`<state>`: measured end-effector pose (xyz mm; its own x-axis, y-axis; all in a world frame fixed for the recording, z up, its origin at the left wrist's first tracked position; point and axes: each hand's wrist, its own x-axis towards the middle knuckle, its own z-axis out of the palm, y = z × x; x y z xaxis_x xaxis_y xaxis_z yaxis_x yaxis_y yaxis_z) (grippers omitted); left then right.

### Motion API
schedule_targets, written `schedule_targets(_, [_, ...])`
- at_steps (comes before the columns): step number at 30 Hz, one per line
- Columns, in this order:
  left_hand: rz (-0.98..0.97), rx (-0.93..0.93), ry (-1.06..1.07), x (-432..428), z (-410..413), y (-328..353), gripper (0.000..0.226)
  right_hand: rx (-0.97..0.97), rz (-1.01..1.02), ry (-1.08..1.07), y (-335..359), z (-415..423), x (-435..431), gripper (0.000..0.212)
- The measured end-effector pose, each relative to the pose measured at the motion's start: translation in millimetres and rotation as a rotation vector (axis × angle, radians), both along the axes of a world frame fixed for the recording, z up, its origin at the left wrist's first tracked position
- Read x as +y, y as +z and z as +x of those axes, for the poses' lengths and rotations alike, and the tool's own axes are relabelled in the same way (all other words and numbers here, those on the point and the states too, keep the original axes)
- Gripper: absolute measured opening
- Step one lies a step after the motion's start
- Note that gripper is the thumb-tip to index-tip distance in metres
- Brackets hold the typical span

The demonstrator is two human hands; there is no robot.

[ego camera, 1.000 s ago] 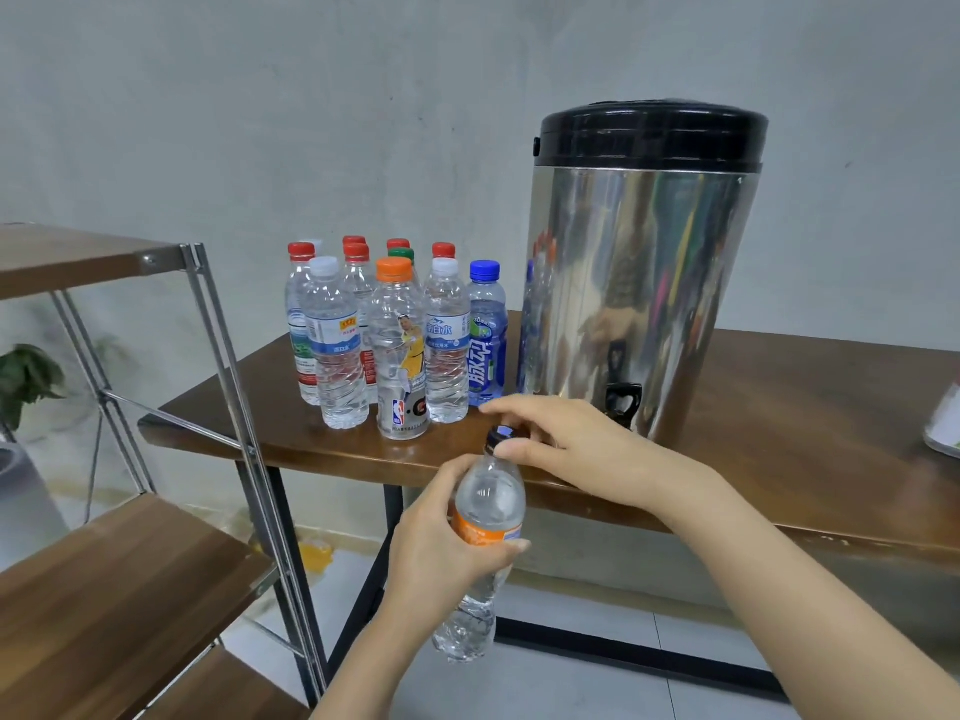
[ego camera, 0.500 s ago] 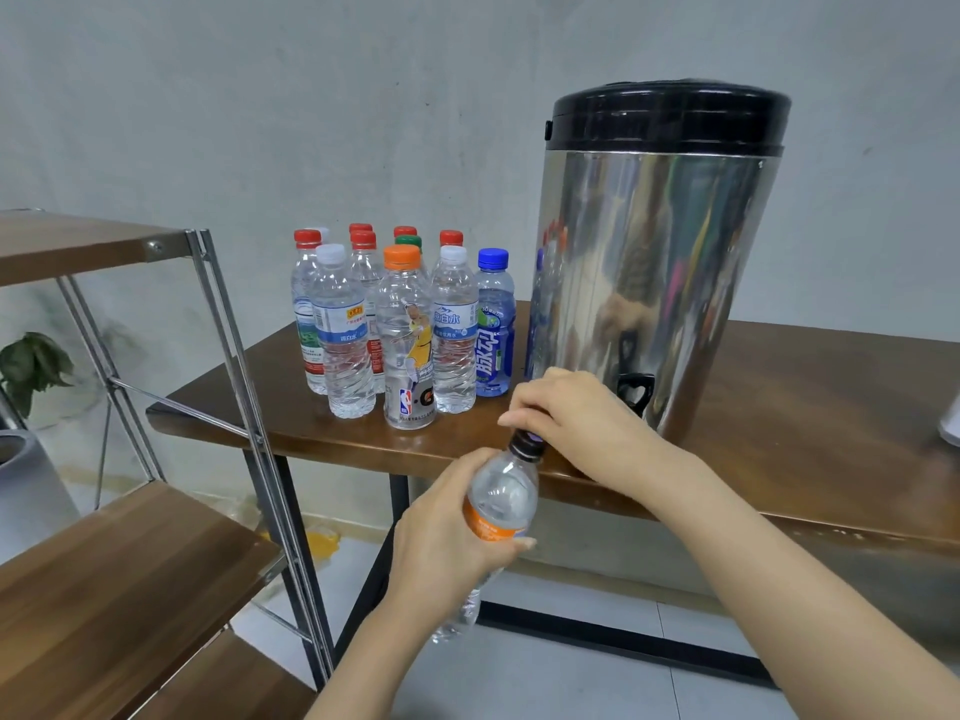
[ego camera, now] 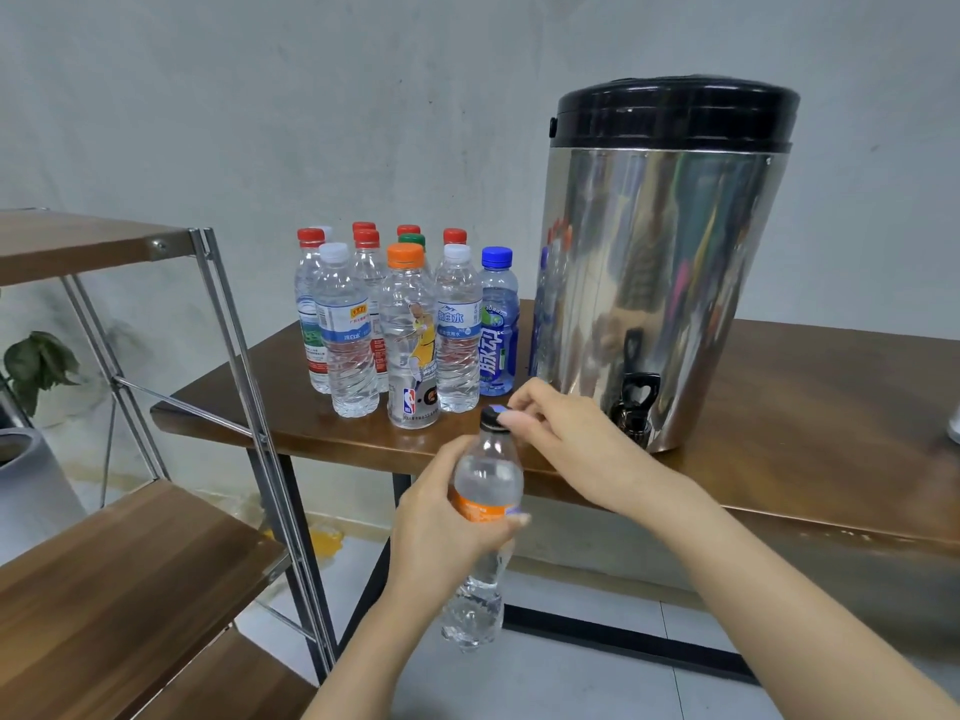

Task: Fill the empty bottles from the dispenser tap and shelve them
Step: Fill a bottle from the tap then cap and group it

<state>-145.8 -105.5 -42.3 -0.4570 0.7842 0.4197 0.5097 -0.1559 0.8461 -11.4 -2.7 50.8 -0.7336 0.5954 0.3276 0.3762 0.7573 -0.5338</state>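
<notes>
A tall stainless-steel dispenser with a black lid point(ego camera: 660, 278) stands on the brown wooden table point(ego camera: 805, 407), its black tap point(ego camera: 636, 402) low on the front. Just left of the tap and forward of the table edge, the left hand point(ego camera: 447, 517) grips a clear plastic bottle with an orange label point(ego camera: 488, 478) around its middle. The right hand point(ego camera: 561, 444) pinches the bottle's dark cap point(ego camera: 493, 417) and lies between the bottle and the tap. Left of the dispenser, a cluster of capped clear bottles point(ego camera: 405, 330) crowds the tabletop. Farther left stands a metal-framed rack with wooden shelves point(ego camera: 130, 553), with a green potted plant point(ego camera: 39, 363) behind it.
</notes>
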Motion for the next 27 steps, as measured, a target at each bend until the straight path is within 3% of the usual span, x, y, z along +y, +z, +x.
schedule_targets(2, [0.054, -0.086, 0.029, 5, -9, 14, 0.081, 0.138, -0.083, -0.071, -10, 1, 3, 0.01])
schedule_targets(3, [0.096, -0.109, 0.051, 9, -14, 24, 0.084, 0.156, -0.131, -0.084, -13, 2, 4, 0.019])
schedule_targets(7, [0.224, -0.058, 0.127, 34, -29, 67, 0.088, 0.013, -0.279, -0.008, -26, -3, -1, 0.08])
schedule_targets(9, [0.286, -0.033, 0.142, 51, -31, 85, 0.08, 0.072, -0.281, 0.003, -29, -20, -4, 0.099])
schedule_targets(13, [0.319, -0.014, 0.131, 84, -32, 96, 0.093, 0.291, -0.249, -0.148, -41, -60, 11, 0.083])
schedule_targets(18, [0.268, 0.083, 0.063, 100, -40, 75, 0.094, 0.38, -0.256, -0.263, -63, -82, 31, 0.067])
schedule_targets(21, [0.282, 0.235, 0.226, 100, -52, 54, 0.1, 0.412, -0.291, -0.309, -70, -95, 44, 0.076])
schedule_targets(27, [0.063, 0.03, 0.539, 104, -98, 20, 0.136, 0.427, -0.24, -0.391, -86, -123, 60, 0.123])
